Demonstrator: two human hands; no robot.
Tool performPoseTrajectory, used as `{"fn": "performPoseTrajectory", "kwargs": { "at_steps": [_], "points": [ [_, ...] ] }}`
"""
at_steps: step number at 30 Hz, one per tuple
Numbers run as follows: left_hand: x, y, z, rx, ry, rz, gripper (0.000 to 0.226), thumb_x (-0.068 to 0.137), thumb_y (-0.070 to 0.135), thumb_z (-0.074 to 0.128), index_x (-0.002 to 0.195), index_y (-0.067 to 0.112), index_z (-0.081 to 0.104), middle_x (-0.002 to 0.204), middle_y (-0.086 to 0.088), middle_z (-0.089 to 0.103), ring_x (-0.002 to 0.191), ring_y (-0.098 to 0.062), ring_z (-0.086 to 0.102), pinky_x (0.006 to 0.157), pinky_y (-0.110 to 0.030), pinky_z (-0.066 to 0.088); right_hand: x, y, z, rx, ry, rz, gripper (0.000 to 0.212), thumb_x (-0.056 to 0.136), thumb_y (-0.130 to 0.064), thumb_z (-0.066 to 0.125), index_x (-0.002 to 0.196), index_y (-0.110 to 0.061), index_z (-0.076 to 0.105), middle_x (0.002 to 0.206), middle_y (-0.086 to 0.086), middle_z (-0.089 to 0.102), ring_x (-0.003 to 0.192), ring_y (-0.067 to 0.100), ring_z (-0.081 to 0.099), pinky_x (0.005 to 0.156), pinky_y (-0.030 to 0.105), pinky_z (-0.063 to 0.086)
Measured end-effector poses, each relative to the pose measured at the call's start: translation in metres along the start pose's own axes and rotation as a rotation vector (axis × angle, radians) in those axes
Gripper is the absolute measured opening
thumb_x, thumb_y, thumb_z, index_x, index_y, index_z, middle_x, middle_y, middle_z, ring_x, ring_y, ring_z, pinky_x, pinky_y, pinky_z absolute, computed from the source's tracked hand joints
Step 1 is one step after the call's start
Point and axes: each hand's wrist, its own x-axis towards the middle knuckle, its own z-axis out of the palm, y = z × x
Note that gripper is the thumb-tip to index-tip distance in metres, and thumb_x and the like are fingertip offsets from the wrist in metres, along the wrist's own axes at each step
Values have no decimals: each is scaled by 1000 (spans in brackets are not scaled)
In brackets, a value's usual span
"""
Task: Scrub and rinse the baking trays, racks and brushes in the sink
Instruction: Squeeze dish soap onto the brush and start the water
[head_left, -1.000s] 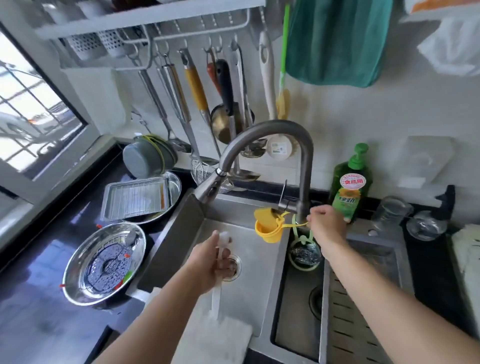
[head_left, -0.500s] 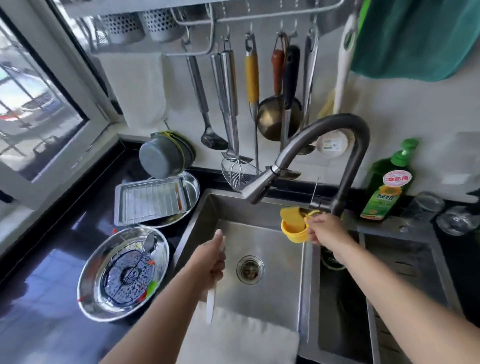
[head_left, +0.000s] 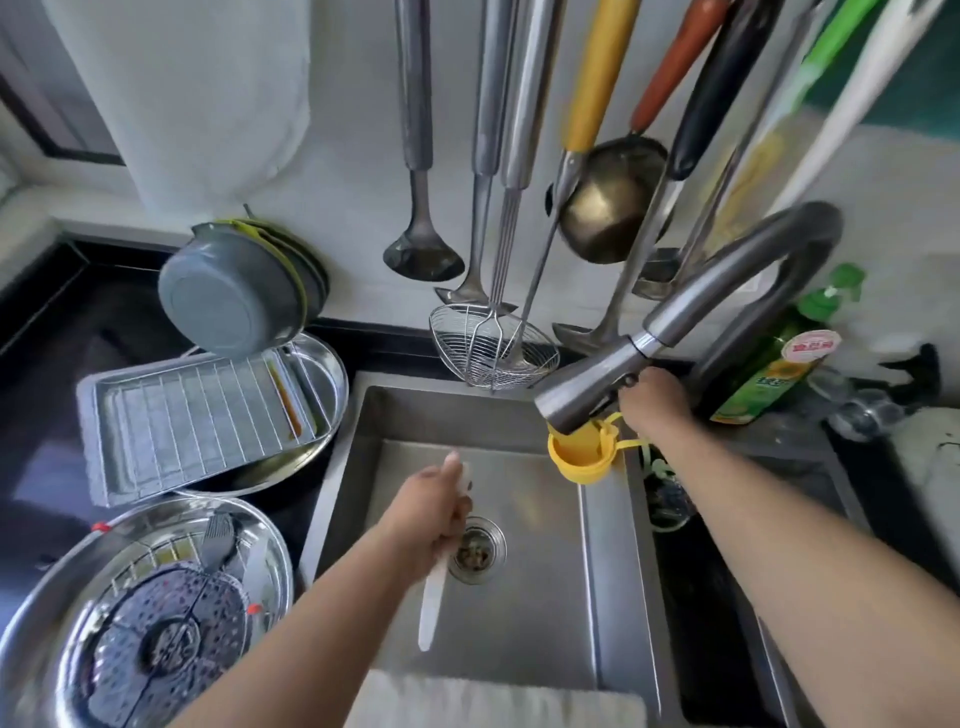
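My left hand (head_left: 434, 514) grips a white-handled brush (head_left: 432, 603) over the left sink basin (head_left: 535, 613), close to the drain (head_left: 475, 550). The handle points down toward me. My right hand (head_left: 652, 402) holds the faucet lever behind the faucet spout (head_left: 587, 387), which hangs over the basin's back right. No water runs. A rectangular baking tray with a wire rack (head_left: 200, 410) sits on the counter to the left. In front of it a round steel pan (head_left: 150, 613) holds a steamer rack and a dark brush (head_left: 218, 543).
A yellow cup (head_left: 582, 457) hangs on the sink divider. A dish soap bottle (head_left: 769, 374) stands at the back right. Ladles and a wire skimmer (head_left: 493, 353) hang low over the sink's back edge. A grey pot (head_left: 234, 291) leans against the wall. A white cloth (head_left: 493, 701) drapes the front edge.
The view has dropped closer to the sink. My right hand rose from the yellow cup to the faucet lever. My left hand kept the brush over the drain.
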Motion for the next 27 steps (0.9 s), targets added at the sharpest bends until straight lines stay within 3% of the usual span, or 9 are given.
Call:
{"fn": "performPoseTrajectory", "kwargs": {
  "at_steps": [4, 8, 10, 16, 20, 23, 27],
  "points": [
    [2, 4, 2, -111, -82, 71, 13, 109, 14, 48, 109, 5, 58, 96, -12, 66, 54, -14, 47, 47, -24, 35, 21, -3, 14, 88, 104, 75, 21, 100, -11, 55, 111, 4, 65, 104, 20, 65, 102, 36, 63, 79, 35, 46],
    [1, 0, 5, -158, -88, 102, 13, 107, 8, 52, 111, 1, 63, 110, -12, 72, 59, -17, 53, 51, -27, 38, 23, -3, 23, 110, 149, 44, 12, 97, -3, 53, 89, -7, 61, 92, 16, 61, 92, 33, 63, 72, 36, 46],
    [-1, -3, 9, -154, -90, 102, 14, 106, 7, 52, 111, 2, 64, 113, -13, 73, 60, -18, 54, 53, -28, 37, 21, -2, 25, 77, 148, 33, 10, 96, -2, 55, 96, 1, 65, 96, 18, 65, 94, 34, 65, 71, 34, 44],
    [-3, -13, 12, -176, -44, 73, 20, 106, 6, 51, 121, -1, 62, 107, -14, 72, 56, -18, 55, 51, -29, 38, 20, -4, 18, 37, 131, 64, 21, 101, -8, 56, 115, 2, 66, 116, 20, 67, 109, 38, 65, 76, 33, 47],
    [-7, -18, 8, -184, 7, 44, 22, 108, 8, 49, 122, -1, 62, 106, -14, 72, 59, -18, 57, 53, -28, 42, 32, -2, 10, 34, 105, 107, 21, 96, -10, 64, 113, 2, 68, 117, 21, 68, 111, 37, 64, 75, 30, 46],
    [-9, -22, 1, -214, 25, -1, 22, 107, 9, 48, 114, -1, 65, 94, -11, 73, 62, -18, 57, 60, -29, 44, 28, 3, 5, 64, 59, 84, 21, 97, -14, 63, 112, 1, 68, 114, 20, 69, 108, 37, 65, 76, 32, 48],
    [2, -22, -10, -48, 65, -22, 31, 110, 31, 47, 86, 16, 57, 64, 2, 51, 44, -9, 33, 39, -20, 26, -7, 13, 2, 100, 103, -54, 29, 105, -21, 49, 122, -2, 63, 120, 19, 63, 109, 37, 62, 77, 32, 42]
  ]
}}
